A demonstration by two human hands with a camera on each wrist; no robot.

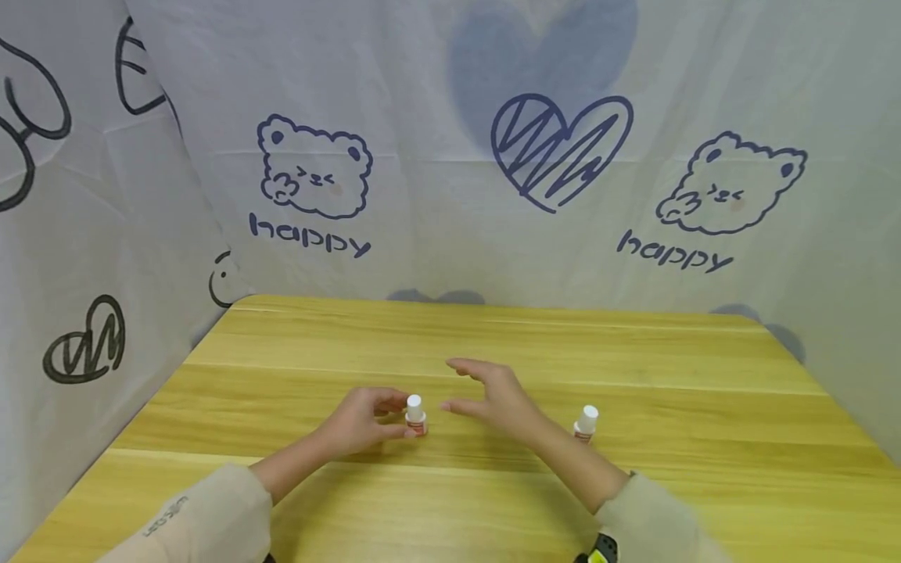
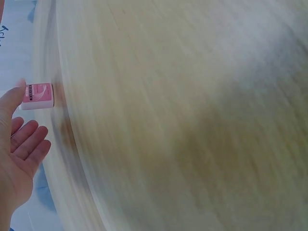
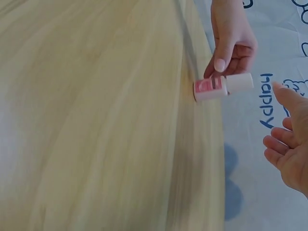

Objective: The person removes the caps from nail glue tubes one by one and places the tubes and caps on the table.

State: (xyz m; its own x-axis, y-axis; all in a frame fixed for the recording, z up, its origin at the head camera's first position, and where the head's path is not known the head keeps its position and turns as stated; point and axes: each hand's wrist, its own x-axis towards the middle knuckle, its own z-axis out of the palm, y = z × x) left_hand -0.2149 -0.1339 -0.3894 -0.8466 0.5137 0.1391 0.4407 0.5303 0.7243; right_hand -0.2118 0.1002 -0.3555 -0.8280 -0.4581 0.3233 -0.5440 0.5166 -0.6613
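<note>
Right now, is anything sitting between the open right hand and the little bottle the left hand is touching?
Nothing visible. Only bare table lies between the right hand and the small bottle, which the left hand touches from the other side.

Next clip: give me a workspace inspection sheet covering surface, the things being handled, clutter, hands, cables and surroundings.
Surface: light yellow wood-grain table, bare apart from two bottles.
Job's things: small pink-labelled bottle with white cap, upright between the hands; a second matching white-capped bottle stands behind the right forearm.
Clutter: nothing seen.
Hands: left hand touches the nearer bottle with thumb and fingertips, grip not firm by the wrist views; right hand open beside it, fingers spread, touching nothing.
Cables: nothing seen.
Surroundings: white cloth backdrop printed with blue bears, hearts and "happy" on the far and side walls; a dark band with yellow on the right wrist.
</note>
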